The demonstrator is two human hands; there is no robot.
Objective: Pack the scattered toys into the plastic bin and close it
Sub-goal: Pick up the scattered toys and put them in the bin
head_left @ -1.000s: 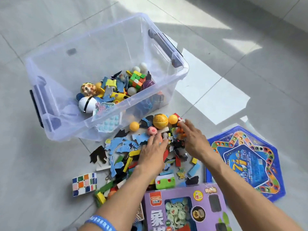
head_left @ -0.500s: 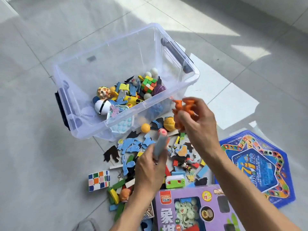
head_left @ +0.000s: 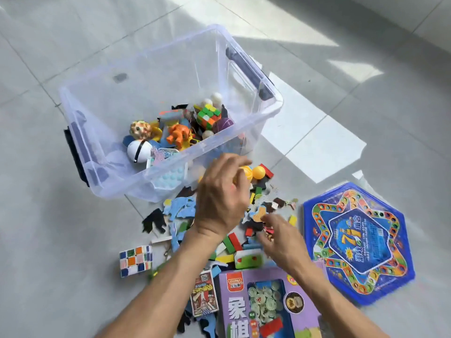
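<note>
Two hands work over the toy pile in front of the plastic bin (head_left: 256,115). The orange figure (head_left: 177,135), held above the pile by the right hand half a second ago, now lies inside the bin among the cubes and balls; one more toy is packed. The left hand (head_left: 220,201) has dropped its grey piece and now curls its fingers around a yellow ball (head_left: 245,173) beside the bin wall. The right hand (head_left: 280,236) reaches into the flat pieces, fingers bent; whether it grips anything cannot be told. Many toys remain on the floor (head_left: 48,240).
</note>
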